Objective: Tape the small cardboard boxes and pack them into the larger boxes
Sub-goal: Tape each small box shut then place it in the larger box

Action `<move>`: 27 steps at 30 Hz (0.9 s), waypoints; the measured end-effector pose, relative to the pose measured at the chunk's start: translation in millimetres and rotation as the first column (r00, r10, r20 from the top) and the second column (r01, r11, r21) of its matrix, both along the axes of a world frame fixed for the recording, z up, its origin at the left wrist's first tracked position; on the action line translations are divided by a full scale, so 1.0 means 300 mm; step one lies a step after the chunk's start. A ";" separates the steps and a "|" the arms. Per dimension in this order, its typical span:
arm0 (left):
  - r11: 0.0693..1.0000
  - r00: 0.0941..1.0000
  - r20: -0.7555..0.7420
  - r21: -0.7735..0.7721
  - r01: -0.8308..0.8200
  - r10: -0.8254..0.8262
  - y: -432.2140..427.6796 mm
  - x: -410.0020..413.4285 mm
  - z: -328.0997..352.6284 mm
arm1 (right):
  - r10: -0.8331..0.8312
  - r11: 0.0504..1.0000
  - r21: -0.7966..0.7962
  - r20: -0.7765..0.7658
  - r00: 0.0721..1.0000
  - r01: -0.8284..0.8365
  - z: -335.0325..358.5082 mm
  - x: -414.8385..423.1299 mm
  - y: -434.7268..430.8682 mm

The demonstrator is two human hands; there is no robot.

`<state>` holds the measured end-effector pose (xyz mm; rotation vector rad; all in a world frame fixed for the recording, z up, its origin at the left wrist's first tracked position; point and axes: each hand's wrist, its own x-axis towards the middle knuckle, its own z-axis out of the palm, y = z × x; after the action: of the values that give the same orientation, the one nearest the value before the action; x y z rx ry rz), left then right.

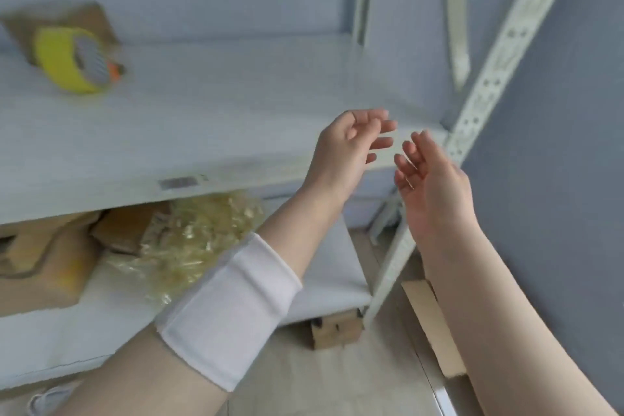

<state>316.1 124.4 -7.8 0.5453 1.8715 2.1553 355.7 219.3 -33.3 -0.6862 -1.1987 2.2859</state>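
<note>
upper shelf [202,118]: white board of a metal rack, blurred, with a label strip on its front edge
tape roll [72,59]: yellow, lying at the far left of the upper shelf with an orange part at its right side; well apart from both hands
brown box [91,20]: cardboard, just behind the tape roll on the upper shelf; too blurred to tell whether the two touch
lower shelf [331,267]: carries cardboard boxes [44,257] at the left and crumpled clear plastic [189,240] beside them; the left forearm hides part of the plastic
floor [304,382]: a small cardboard box [336,331] sits under the lower shelf's right front corner, just beside the foot of the rack post [506,44]
cardboard strip [432,321]: lies on the floor along the grey wall [557,145], partly hidden by the right forearm
rack post: perforated, white, slanting up to the right behind the right hand
left hand [351,145]: raised in front of the upper shelf's right front edge, fingers loosely bent and spread, grasping nothing, touching nothing; a white wristband [229,311] wraps the forearm
right hand [435,192]: raised with its palm turned toward the left hand, fingers relaxed and apart, released and holding nothing; its fingertips are near the left hand's but apart
</note>
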 end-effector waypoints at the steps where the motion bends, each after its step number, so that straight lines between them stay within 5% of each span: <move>1: 0.999 0.999 -0.021 -0.004 -0.033 0.033 -0.058 -0.025 0.030 | 0.037 0.999 0.015 -0.010 0.999 -0.037 0.032 -0.040 -0.046; 14: 0.903 0.899 -0.085 0.008 -0.430 0.429 -0.524 -0.443 0.179 | 0.455 0.880 0.177 -0.044 0.889 -0.441 0.228 -0.574 -0.403; 27: 0.656 0.659 -0.076 -0.062 -0.752 0.748 -1.140 -0.907 0.194 | 0.686 0.674 0.306 0.077 0.723 -0.672 0.274 -1.125 -0.784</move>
<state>43.9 -217.7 50.5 -0.3022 2.5150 2.4869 18.4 -15.9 49.0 -0.0359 -2.0038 2.5393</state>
